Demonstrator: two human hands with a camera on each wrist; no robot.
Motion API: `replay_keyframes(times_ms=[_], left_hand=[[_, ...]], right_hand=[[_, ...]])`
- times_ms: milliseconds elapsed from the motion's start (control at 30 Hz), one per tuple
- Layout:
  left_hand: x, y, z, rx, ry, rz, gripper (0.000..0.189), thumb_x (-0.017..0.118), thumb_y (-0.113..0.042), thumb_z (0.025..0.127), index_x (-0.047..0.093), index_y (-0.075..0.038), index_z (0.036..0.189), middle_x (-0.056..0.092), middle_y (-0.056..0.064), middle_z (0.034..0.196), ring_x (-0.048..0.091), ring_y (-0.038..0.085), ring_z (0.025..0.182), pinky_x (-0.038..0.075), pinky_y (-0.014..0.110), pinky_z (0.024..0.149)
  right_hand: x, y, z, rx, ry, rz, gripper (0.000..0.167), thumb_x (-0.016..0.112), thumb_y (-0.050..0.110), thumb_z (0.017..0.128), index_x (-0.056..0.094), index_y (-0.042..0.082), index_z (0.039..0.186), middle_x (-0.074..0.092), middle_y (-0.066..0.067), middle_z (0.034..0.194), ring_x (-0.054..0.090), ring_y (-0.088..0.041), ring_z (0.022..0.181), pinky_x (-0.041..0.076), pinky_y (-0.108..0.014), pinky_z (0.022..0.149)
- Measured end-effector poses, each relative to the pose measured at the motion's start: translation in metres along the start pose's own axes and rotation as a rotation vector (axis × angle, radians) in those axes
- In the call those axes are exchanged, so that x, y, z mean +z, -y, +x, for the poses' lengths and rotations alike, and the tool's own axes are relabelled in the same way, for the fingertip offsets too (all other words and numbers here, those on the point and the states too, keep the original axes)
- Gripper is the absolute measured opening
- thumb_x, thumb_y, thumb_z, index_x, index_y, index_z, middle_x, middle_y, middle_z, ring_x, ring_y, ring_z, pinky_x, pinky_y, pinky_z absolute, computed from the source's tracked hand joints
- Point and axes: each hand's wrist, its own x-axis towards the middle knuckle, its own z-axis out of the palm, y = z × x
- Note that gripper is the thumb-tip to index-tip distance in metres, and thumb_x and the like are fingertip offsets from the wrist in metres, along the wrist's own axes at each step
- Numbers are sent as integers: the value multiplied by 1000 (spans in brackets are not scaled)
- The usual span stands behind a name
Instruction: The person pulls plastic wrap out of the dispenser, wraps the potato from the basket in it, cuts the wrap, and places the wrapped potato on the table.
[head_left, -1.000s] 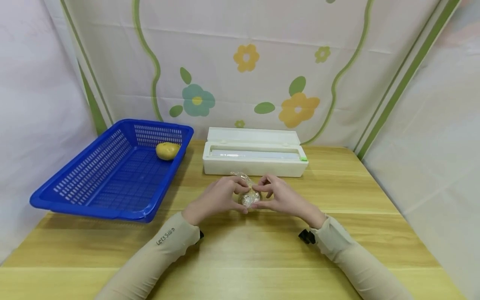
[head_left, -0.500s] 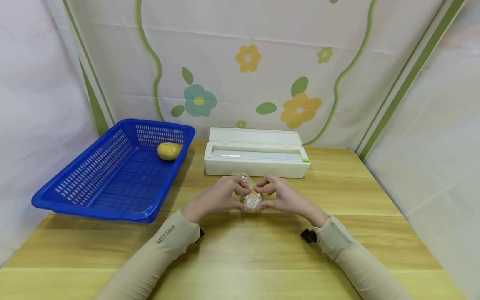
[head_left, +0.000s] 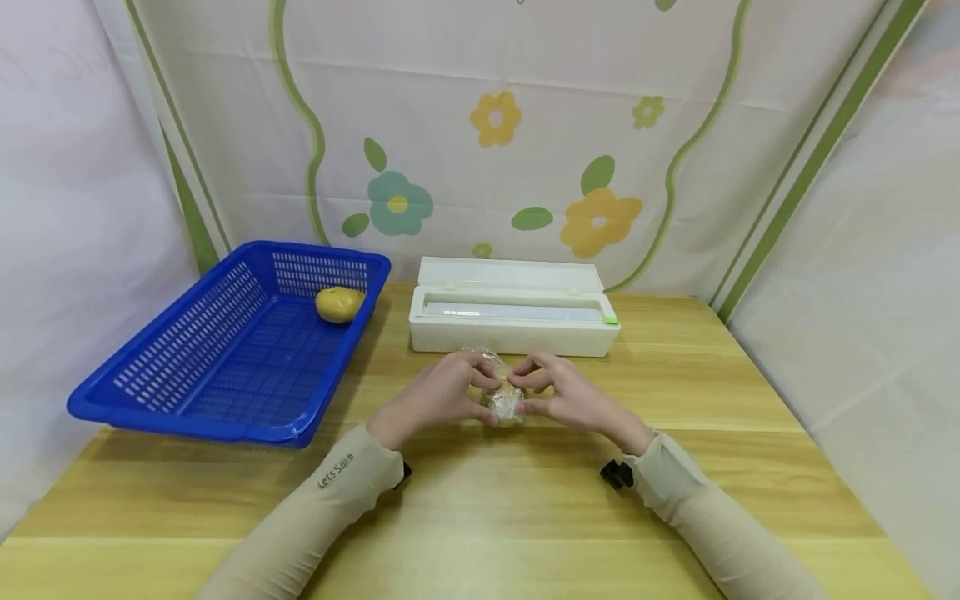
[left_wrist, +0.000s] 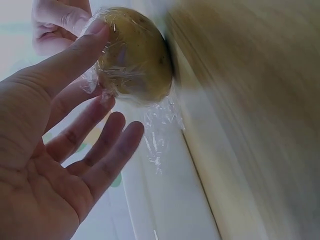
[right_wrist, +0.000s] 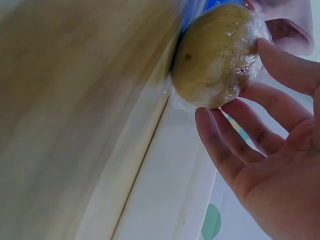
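A yellow potato (head_left: 506, 405) in clear cling film (left_wrist: 159, 132) rests on the wooden table, between both hands. My left hand (head_left: 442, 392) holds it from the left, thumb on the film and forefinger at the film's gathered part on top. From the other side my right hand (head_left: 568, 395) does the same, its thumb pressed to the wrapped side. In the right wrist view the film clings in wrinkles over the potato (right_wrist: 210, 57), and one fingertip touches its lower edge. A loose tail of film sticks out towards the white box (head_left: 513, 337).
The white box stands behind the hands, lid up, with a film roll (head_left: 517, 312) inside. A blue plastic basket (head_left: 187, 427) on the left holds another potato (head_left: 340, 305). Fabric with printed flowers (head_left: 495, 119) hangs along the table's back and sides.
Both hands stay on the wrapped potato, with only small finger movements over the film. The right thumb shifts slightly on the side. Basket and box stay in place.
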Motion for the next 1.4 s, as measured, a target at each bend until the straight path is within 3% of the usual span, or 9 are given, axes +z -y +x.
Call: replay_keyframes(times_ms=[200, 400, 600, 733, 900, 1000, 1200, 1400], left_hand=[[2, 1, 0, 66, -33, 18, 49, 88, -35, 72, 76, -8, 111, 65, 0, 109, 60, 15, 96, 51, 27, 77], [-4, 7, -1, 87, -30, 7, 47, 87, -34, 73, 76, -9, 111, 68, 1, 112, 62, 16, 104, 52, 30, 85], [-1, 12, -1, 120, -21, -14, 32, 76, -33, 87, 77, -9, 110, 66, -3, 109, 61, 11, 99, 51, 26, 82], [1, 12, 2, 96, -85, -90, 18, 74, -22, 91, 79, -8, 101, 69, -2, 102, 63, 11, 95, 51, 25, 82], [9, 12, 5, 35, -198, -193, 10, 79, -15, 85, 81, -10, 93, 73, -1, 94, 65, 11, 90, 52, 29, 80], [13, 10, 5, -4, -227, -229, 7, 80, -15, 84, 81, -11, 90, 73, -3, 91, 65, 7, 84, 53, 28, 74], [12, 5, 4, 16, -169, -192, 15, 77, -24, 89, 80, -11, 96, 71, -4, 93, 63, 8, 84, 53, 28, 72], [7, 4, 3, 27, -66, -99, 44, 85, -43, 75, 78, -13, 106, 68, -6, 100, 62, 11, 90, 50, 24, 76]], right_hand=[[2, -3, 2, -54, -96, 10, 20, 76, 12, 87, 76, 3, 106, 66, -3, 106, 60, -21, 99, 50, -39, 81], [0, 1, 6, -49, -74, -11, 22, 75, 15, 88, 76, 2, 105, 66, -3, 103, 62, -16, 89, 52, -30, 68], [0, -3, 5, -62, -72, -7, 23, 74, 14, 89, 75, 2, 108, 66, -2, 104, 62, -16, 89, 51, -31, 68], [0, -5, 7, -70, -80, -8, 21, 74, 12, 88, 76, 4, 108, 66, 1, 103, 62, -13, 88, 51, -30, 68], [0, -6, 8, -63, -82, -13, 20, 74, 9, 89, 76, 5, 108, 66, 3, 100, 62, -12, 85, 51, -31, 65], [0, -7, 5, -24, -82, -6, 20, 73, 11, 90, 76, 6, 109, 66, 3, 99, 61, -11, 79, 51, -35, 63], [1, -7, 2, 23, -102, 5, 20, 71, 10, 91, 76, 8, 111, 67, 4, 98, 58, -13, 72, 49, -37, 59], [6, -2, 3, 49, -141, -16, 23, 74, 23, 90, 77, 7, 107, 67, 4, 98, 52, -14, 56, 45, -28, 48]])
